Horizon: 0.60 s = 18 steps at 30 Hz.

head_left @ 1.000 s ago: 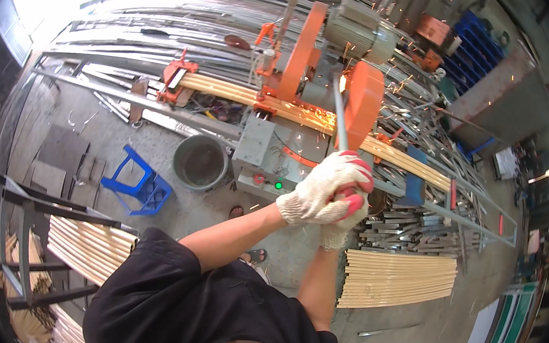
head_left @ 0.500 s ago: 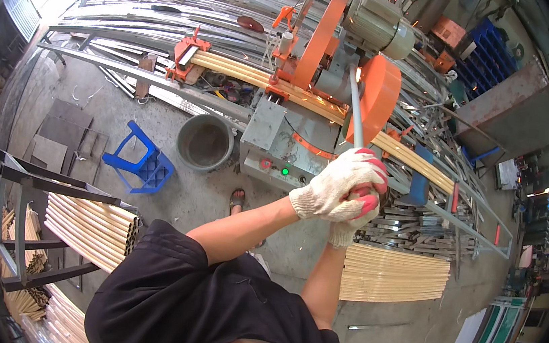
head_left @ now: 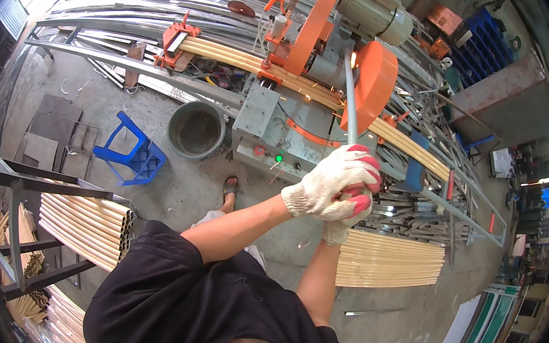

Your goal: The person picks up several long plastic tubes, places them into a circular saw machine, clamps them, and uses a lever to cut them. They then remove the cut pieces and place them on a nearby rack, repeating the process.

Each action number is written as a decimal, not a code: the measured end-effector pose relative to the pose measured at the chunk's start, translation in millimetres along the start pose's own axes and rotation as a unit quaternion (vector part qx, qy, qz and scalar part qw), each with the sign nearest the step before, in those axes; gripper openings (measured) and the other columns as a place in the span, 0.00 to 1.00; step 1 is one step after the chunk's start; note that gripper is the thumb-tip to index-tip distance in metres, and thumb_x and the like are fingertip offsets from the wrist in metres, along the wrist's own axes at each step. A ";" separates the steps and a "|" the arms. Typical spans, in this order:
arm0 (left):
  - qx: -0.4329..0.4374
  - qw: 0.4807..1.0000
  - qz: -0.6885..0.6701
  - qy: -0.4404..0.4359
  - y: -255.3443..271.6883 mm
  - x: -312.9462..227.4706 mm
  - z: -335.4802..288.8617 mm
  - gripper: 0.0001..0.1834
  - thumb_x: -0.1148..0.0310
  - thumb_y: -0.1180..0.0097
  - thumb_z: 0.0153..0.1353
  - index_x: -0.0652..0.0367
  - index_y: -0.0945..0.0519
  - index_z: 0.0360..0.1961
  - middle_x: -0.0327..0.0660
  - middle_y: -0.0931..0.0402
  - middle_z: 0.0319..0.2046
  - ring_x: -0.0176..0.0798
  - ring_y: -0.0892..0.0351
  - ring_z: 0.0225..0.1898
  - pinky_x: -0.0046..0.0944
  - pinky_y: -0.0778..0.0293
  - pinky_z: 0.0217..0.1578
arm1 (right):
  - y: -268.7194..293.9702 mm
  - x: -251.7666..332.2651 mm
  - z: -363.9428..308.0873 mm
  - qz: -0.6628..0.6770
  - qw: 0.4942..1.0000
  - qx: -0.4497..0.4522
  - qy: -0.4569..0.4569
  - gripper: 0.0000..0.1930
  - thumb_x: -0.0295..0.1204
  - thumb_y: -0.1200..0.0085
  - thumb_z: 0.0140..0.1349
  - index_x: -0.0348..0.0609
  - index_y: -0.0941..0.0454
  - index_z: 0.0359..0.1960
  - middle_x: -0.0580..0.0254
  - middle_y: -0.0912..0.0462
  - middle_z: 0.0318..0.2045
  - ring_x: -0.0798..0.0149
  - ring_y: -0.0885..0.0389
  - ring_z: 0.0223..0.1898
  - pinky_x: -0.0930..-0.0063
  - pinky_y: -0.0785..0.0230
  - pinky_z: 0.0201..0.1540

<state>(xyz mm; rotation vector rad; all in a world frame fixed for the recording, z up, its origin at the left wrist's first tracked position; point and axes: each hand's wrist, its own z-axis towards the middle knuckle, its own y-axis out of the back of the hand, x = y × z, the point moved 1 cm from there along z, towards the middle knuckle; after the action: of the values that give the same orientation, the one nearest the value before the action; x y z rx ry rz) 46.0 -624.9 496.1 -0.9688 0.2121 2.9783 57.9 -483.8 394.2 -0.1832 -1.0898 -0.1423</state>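
Observation:
Both my hands wear cream gloves with red fingertips and are wrapped around the end of a grey lever (head_left: 350, 109) on a cut-off saw. My left hand (head_left: 327, 183) lies over the grip. My right hand (head_left: 343, 225) is closed just behind it, partly covered by the left. The lever runs up beside the orange blade guard (head_left: 373, 88), whose far side glows with sparks. Yellowish tubes (head_left: 233, 58) lie side by side across the saw bed under the guard, passing an orange clamp (head_left: 177, 42) at left. Sparks scatter along them. The blade itself is hidden.
The saw's grey base (head_left: 254, 111) shows a lit green button. A grey tub (head_left: 196, 130) and a blue stool (head_left: 134, 152) stand on the floor at left. Stacked tubes (head_left: 82, 227) rest on a rack (head_left: 16, 210); another bundle (head_left: 389, 262) lies at right. Metal bars (head_left: 113, 11) lie behind.
The whole view has shifted slightly, so the saw and floor things sit a little further left and higher. Both hands keep their grip on the lever. The sparks have changed pattern.

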 end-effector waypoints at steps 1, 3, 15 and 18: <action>0.020 1.000 -0.004 0.002 -0.8 2.4 -2.0 0.17 0.67 0.38 0.55 0.55 0.21 0.46 0.45 0.21 0.48 0.56 0.24 0.56 0.60 0.37 0.65 | -0.2 4.1 1.1 -0.010 1.000 0.001 -0.002 0.22 0.37 0.28 0.49 0.38 0.20 0.41 0.62 0.17 0.36 0.61 0.17 0.36 0.65 0.26 0.40; 0.018 1.000 -0.005 0.002 -3.2 5.6 -7.2 0.17 0.67 0.38 0.54 0.55 0.21 0.47 0.45 0.21 0.48 0.56 0.24 0.56 0.60 0.37 0.66 | 0.8 9.3 3.4 -0.053 0.997 0.022 0.046 0.21 0.38 0.28 0.50 0.39 0.19 0.42 0.61 0.16 0.36 0.60 0.16 0.36 0.66 0.25 0.40; 0.025 1.000 -0.011 0.000 -5.1 11.5 -22.5 0.20 0.67 0.40 0.49 0.56 0.20 0.47 0.45 0.20 0.48 0.57 0.24 0.56 0.63 0.38 0.67 | -4.6 24.7 -5.9 -0.103 0.985 0.062 0.123 0.17 0.31 0.30 0.51 0.40 0.17 0.41 0.64 0.14 0.33 0.64 0.14 0.33 0.68 0.23 0.35; 0.016 1.000 -0.009 -0.002 -5.6 12.1 -23.8 0.19 0.67 0.38 0.47 0.57 0.19 0.44 0.44 0.20 0.46 0.56 0.23 0.55 0.61 0.36 0.65 | -0.4 21.6 -14.9 -0.069 0.992 0.076 0.071 0.18 0.34 0.30 0.54 0.40 0.20 0.44 0.65 0.16 0.37 0.67 0.17 0.36 0.70 0.25 0.38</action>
<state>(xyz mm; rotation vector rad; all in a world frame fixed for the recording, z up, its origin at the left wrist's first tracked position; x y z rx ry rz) 50.4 -622.9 469.2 -0.9549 0.2484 2.9516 80.6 -487.9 406.7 0.0381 -0.9670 -0.1921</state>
